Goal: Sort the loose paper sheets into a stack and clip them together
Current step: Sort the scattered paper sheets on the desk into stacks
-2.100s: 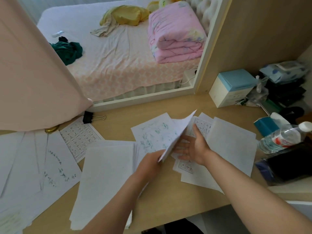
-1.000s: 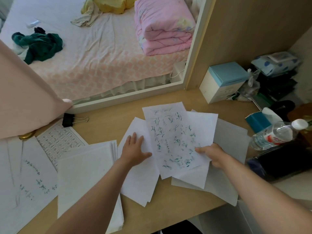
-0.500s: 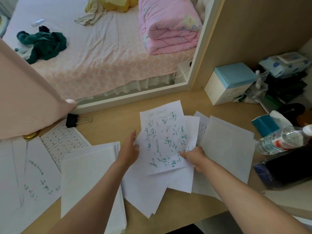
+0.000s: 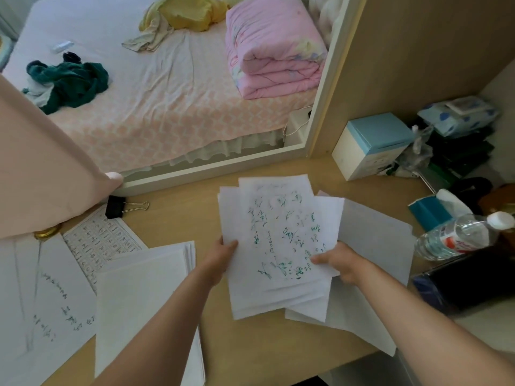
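A bundle of sheets [image 4: 278, 232], the top one scribbled in green ink, is held at the middle of the tabletop [image 4: 250, 349]. Its left edge is pinched by the left grip [image 4: 220, 256], thumb on top, and its lower right edge by the right grip [image 4: 340, 263]. Further loose sheets [image 4: 373, 238] are seen beneath it toward 4 o'clock. A blank stack [image 4: 145, 288] is seen at 8 o'clock, and a black binder clip [image 4: 114, 207] at 10 o'clock.

Left hand [image 4: 220, 260], right hand [image 4: 340, 264] apparently pinching.
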Demonstrator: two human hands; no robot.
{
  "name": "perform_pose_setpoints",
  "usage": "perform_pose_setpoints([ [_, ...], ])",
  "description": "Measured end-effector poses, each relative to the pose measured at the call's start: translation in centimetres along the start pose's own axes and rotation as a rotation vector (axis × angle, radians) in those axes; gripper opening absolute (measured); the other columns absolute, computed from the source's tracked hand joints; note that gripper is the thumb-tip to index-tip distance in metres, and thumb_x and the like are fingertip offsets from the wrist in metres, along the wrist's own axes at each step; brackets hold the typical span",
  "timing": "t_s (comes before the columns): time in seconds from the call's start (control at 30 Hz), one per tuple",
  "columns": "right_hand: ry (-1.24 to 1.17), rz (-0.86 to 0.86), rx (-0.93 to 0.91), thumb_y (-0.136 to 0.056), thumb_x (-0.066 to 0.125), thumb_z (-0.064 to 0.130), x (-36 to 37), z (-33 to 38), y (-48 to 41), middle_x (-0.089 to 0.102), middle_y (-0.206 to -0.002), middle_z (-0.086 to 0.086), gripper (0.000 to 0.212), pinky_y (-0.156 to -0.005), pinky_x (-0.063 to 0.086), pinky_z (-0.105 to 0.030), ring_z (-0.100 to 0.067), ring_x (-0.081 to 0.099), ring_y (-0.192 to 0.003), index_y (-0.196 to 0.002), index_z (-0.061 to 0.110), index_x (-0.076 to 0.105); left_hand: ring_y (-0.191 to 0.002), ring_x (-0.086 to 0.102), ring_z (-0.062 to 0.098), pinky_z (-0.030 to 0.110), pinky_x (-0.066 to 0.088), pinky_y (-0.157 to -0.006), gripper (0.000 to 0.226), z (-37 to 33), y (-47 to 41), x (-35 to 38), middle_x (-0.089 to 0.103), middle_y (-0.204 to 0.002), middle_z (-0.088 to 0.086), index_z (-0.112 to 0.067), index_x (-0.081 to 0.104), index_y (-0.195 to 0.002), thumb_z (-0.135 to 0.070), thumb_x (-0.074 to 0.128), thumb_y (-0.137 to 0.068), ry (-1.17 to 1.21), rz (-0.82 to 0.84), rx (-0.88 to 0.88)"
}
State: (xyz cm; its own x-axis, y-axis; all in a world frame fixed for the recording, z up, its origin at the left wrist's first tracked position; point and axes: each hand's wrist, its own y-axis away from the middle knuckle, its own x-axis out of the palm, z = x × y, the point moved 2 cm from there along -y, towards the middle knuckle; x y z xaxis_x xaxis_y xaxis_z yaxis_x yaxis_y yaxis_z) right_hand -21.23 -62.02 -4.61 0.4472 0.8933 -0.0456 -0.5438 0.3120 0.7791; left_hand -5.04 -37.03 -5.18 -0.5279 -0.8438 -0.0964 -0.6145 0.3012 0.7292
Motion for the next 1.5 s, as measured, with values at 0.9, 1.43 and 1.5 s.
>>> perform_pose_setpoints([
  [0.9, 0.822, -0.202, -0.207, -0.100, 0.041, 0.034, -0.2, -0.9, 1.9, 0.013, -0.165, 0.005, 0.055, -0.122, 0.017, -0.041, -0.021, 0.013, -0.151, -0.154, 0.030, 0.030, -0.135, 0.029, 0.033, 0.047, 0.028, -0.117, 0.039, -1.5, 0.5, 5.4, 0.040, -0.143, 0.011, -0.011, 0.059, -0.128, -0.009, 0.055, -0.089, -0.703, -0.158, 0.238],
  [1.43, 0.213, -0.485, -0.076, -0.081, 0.055, 0.008, -0.4, -0.1, 1.6, 0.064, -0.116, 0.005, 0.047, -0.078, 0.057, -0.035, -0.021, 0.062, -0.103, -0.123, 0.029, 0.056, -0.133, 0.039, 0.024, 0.042, 0.039, -0.109, 0.081, -1.4, 0.4, 5.9, 0.037, -0.150, 0.005, -0.023, 0.033, -0.150, -0.022, 0.078, -0.082, -0.528, -0.159, 0.242],
  [1.5, 0.174, -0.469, -0.079, -0.086, 0.059, 0.006, 0.1, 0.1, 1.6, 0.057, -0.132, 0.001, 0.062, -0.085, 0.049, -0.028, -0.022, 0.056, -0.119, -0.144, 0.024, 0.045, -0.140, 0.027, 0.028, 0.046, 0.033, -0.113, 0.086, -1.1, 0.5, 5.3, 0.033, -0.152, 0.007, -0.019, 0.031, -0.151, -0.024, 0.079, -0.079, -0.659, -0.268, 0.258],
])
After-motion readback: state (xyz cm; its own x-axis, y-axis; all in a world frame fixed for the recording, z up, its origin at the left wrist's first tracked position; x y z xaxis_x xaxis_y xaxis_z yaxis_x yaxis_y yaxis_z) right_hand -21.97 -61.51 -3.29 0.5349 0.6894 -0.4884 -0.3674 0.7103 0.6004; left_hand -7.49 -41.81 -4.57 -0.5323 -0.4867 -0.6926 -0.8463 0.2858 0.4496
